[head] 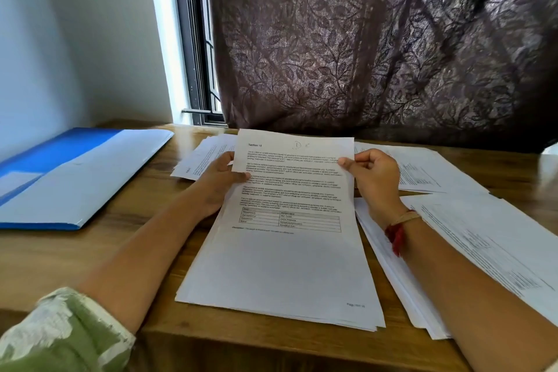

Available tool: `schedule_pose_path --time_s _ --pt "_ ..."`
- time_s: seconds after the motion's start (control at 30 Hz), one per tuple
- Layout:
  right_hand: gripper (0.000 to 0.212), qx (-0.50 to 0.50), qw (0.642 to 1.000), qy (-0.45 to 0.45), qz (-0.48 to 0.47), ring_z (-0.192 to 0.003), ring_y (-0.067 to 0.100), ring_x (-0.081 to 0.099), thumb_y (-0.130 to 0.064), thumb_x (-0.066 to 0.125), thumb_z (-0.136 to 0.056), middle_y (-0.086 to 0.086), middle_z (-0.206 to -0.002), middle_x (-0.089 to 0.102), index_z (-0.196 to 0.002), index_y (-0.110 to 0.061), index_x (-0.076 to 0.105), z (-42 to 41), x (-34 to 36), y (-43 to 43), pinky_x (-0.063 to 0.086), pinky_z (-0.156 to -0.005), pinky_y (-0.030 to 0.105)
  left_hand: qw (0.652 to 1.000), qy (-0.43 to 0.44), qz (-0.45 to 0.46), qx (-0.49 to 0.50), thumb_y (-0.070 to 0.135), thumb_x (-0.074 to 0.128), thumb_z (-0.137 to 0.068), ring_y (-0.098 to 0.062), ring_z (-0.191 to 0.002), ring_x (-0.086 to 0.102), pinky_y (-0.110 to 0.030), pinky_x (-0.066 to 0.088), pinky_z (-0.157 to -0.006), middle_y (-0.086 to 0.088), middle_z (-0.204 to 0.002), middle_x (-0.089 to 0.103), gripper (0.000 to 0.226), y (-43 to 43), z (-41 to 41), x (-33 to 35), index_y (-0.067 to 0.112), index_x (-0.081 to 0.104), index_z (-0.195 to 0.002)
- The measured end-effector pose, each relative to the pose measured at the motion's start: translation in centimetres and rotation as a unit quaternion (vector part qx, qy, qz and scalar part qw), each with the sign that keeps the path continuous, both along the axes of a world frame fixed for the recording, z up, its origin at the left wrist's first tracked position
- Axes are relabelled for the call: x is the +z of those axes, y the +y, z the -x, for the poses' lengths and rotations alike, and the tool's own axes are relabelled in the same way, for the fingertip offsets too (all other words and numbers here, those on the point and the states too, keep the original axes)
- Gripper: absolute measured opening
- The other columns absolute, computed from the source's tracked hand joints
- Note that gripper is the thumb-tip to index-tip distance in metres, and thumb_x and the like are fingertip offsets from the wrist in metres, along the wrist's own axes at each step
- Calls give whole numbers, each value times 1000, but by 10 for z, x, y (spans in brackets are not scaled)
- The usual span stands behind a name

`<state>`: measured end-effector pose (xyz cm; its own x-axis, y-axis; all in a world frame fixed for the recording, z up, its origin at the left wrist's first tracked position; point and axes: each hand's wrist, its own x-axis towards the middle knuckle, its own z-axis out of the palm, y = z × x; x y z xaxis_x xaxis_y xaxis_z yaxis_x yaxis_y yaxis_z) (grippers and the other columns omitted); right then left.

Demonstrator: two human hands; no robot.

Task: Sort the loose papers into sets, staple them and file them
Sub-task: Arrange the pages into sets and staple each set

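The head camera showed the left hand [216, 183] and right hand [376, 180] each pinching a side edge of the white printed sheet [297, 199], which was raised over the central white paper stack [271, 287] on the brown wooden desk [136, 235]. It would be best to check its heading, then square it onto the matching pile.

the top sheet [290, 220] reads "section 10" with a handwritten "d".

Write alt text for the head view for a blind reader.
A left hand and right hand grip the edges of a paper stack headed "Section 10" on a wooden desk. Other paper piles lie right; a blue folder lies left.
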<state>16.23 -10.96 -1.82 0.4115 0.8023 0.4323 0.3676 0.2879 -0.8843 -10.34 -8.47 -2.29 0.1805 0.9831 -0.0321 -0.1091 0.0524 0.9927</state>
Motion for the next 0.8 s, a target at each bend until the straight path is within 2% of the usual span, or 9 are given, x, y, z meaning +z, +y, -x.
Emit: schedule_pose_path --time_s 0.07,0.13,0.23,0.37,0.47,0.53,0.6,0.7,0.8 --pt "22 -5 998 -56 -31 -71 18 62 -24 69 -86 4 -75 65 -74 -11 57 -1 -1 1 48 -62 25 1000 -4 -11 16 -9 59 -87 -24 -95 69 -42 57 -79 -6 -114 68 52 1 -3 -1 17 45 -130" --pt "16 -12 994 -97 -57 -76 19 62 -23 64 -91 7 -84 69 -82 -9 65 -2 -3 2 50 -67 28 999 -11 -18 35 -10 58 -88 -22 -87 71 -39 59 -69 -5 -109 70 55 2 -4 -2 24 38 -126" --pt "22 -60 982 -140 -109 -90 19 65 -22 63 -91 9 -101 72 -103 -5 72 -5 -2 2 53 -78 26 996 18 -33 76 -4 60 -89 -27 -98 67 -48 55 -84 -6 -114 68 61 5 -3 -1 31 27 -127" --pt "23 14 994 -55 -95 -90 15 65 -22 67 -88 5 -100 72 -107 -9 71 -9 9 -2 58 -83 39 994 48 -52 88 0 61 -91 -22 -93 67 -38 56 -72 0 -105 68 58 3 -1 1 30 26 -127" --pt "50 60 997 -49 -13 -111 14 56 -32 73 -83 -3 -126 58 -128 -18 57 -7 11 0 50 -96 35 995 46 -65 68 -1 60 -91 -24 -91 70 -39 58 -70 -1 -107 71 53 1 -1 0 23 30 -128" --pt "71 77 995 -48 38 -120 16 47 -35 76 -79 -5 -137 46 -140 -23 41 -5 8 1 46 -96 37 995 33 -67 60 -2 60 -90 -24 -89 71 -43 59 -72 -2 -107 71 51 1 -1 0 20 32 -127" --pt "68 96 995 -11 35 -114 20 57 -30 78 -77 2 -132 53 -135 -21 43 -5 2 3 54 -88 35 996 28 -67 56 -2 60 -90 -22 -86 71 -39 60 -66 -1 -105 71 50 2 0 0 20 33 -126" --pt "37 74 997 -4 -11 -91 19 70 -24 77 -78 6 -104 70 -108 -14 57 -5 0 1 59 -70 27 995 35 -73 53 -1 60 -91 -17 -80 72 -29 57 -56 2 -103 71 52 2 0 -1 21 30 -127" --pt "24 20 996 -71 -45 -82 21 70 -26 75 -81 8 -91 71 -87 -12 58 -4 2 1 59 -70 34 993 66 -71 61 4 62 -90 -21 -89 71 -36 59 -69 -2 -113 69 55 4 0 -2 27 27 -126"
